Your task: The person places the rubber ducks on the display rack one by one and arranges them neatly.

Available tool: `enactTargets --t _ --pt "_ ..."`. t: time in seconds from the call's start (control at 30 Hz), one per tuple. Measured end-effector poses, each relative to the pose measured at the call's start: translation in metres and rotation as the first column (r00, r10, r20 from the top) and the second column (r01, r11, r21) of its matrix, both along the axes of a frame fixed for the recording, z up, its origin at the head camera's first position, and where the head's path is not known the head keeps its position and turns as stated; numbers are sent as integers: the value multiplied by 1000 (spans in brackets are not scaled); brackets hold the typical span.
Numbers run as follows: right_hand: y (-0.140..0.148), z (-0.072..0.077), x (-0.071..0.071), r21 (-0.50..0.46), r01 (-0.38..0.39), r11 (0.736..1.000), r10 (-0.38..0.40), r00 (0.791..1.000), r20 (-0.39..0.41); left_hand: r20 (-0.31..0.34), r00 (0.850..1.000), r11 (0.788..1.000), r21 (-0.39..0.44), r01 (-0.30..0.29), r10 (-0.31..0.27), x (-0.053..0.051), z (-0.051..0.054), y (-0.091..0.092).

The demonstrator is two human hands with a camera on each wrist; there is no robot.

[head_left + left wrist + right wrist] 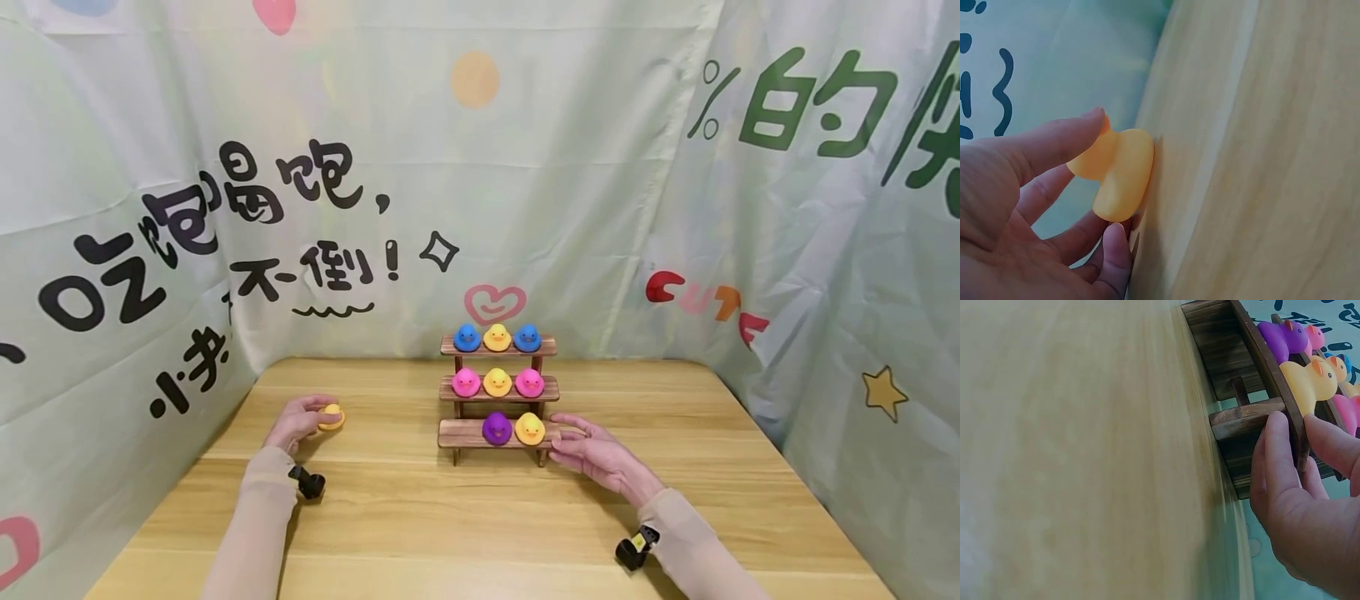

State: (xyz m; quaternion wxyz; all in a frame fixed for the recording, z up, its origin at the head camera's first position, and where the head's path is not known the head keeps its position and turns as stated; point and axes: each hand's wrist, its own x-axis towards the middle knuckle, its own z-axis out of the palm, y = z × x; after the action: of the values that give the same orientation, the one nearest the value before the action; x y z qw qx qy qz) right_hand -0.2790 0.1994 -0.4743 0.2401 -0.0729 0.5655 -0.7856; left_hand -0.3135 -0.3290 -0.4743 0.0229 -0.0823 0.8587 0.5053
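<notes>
At the left of the table my left hand pinches a yellow rubber duck between thumb and fingers. In the left wrist view this duck is at the tabletop, its head partly under the thumb. My right hand grips the right end of the lowest shelf of a three-step wooden stand. From the right wrist view, thumb and fingers hold the board's end beside a yellow duck. On that lowest shelf a purple duck sits left of the yellow duck, with bare board at the left end.
Blue ducks flank a yellow one on the top shelf. Pink ducks flank another yellow one on the middle shelf. The wooden table is bordered at the back and sides by a printed cloth.
</notes>
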Motion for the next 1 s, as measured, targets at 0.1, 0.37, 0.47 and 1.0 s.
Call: enactTargets --t 0.1,0.37,0.47,1.0 --pt "0 0 0 -1 1 1000 -1 1000 -3 -2 1000 1000 24 -4 4 0 1 1" --pt "1 0 0 -8 1 1000 -1 1000 -6 -19 1000 977 211 -7 11 0 5 8" --pt "0 0 0 -8 0 1000 0 1000 -8 -25 1000 967 257 3 4 0 6 11" --pt "-1 0 -2 9 -3 1000 3 1000 -4 -59 985 913 369 171 -161 2 7 16"
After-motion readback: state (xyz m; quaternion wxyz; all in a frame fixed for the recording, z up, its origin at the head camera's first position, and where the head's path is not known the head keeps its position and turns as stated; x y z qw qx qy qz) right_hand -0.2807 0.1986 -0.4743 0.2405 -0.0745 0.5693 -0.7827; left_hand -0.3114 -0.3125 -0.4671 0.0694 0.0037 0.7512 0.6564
